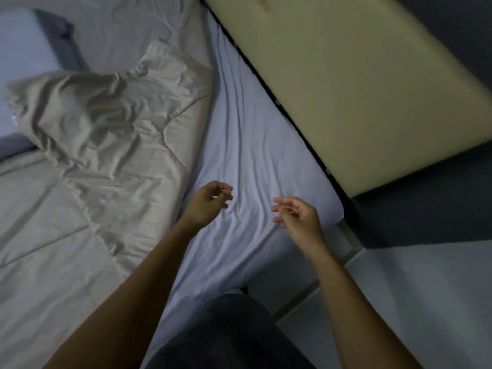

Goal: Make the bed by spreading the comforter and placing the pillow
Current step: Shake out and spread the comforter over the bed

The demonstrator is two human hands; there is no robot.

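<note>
A person's left hand (207,203) and right hand (295,214) hover empty, fingers loosely curled, above the bare sheet (253,142) near the headboard (346,89). The comforter (106,129) lies rumpled just to their left, its top corner folded back. The spreading step looks unfinished: next, both hands would likely need to grasp that corner and draw it flat; no pillow can be made out.

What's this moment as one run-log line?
beige quilted comforter: bunched, not spread | left hand: open, empty, over pale wrinkled fitted sheet | right hand: open, empty
</note>
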